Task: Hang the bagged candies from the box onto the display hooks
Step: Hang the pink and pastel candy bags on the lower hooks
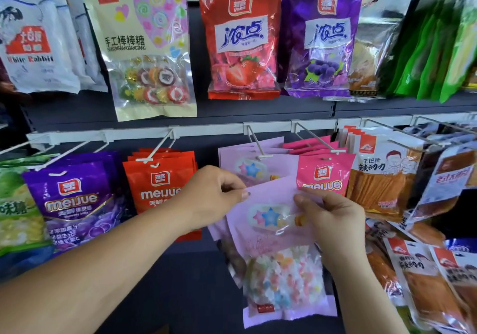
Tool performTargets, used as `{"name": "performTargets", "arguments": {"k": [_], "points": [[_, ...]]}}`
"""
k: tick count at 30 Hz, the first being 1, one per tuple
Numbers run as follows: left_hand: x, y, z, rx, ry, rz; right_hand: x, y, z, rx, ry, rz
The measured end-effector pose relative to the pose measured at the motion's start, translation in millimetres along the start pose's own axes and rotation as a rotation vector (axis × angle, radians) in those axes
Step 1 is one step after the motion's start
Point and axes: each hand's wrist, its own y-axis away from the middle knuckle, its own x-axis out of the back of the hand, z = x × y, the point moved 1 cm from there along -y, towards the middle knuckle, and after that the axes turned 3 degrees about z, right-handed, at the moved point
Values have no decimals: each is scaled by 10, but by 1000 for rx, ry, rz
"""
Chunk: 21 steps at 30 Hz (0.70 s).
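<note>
Left grip (pixel 214 199), right grip (pixel 335 220) pinch pink bag (pixel 271 245) at top edge.

Bright, even light; glare on the glossy packets (pixel 322 36); edges bowed and blurred at right.

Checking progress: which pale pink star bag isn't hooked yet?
The tilted front bag, pinched at its top by the left hand and right hand; the other bags hang on the hook behind.
</note>
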Motion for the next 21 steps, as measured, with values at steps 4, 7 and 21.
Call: {"name": "performTargets", "arguments": {"k": [4, 7, 21], "points": [[23, -7, -187, 67, -10, -22, 158, -75, 19, -42, 117, -238], [-87, 123, -313, 103, -92, -122, 186, -104, 62, -82, 132, -247], [-67, -133, -38, -71, -105, 92, 28, 12, -87, -2, 94, -187]]}}
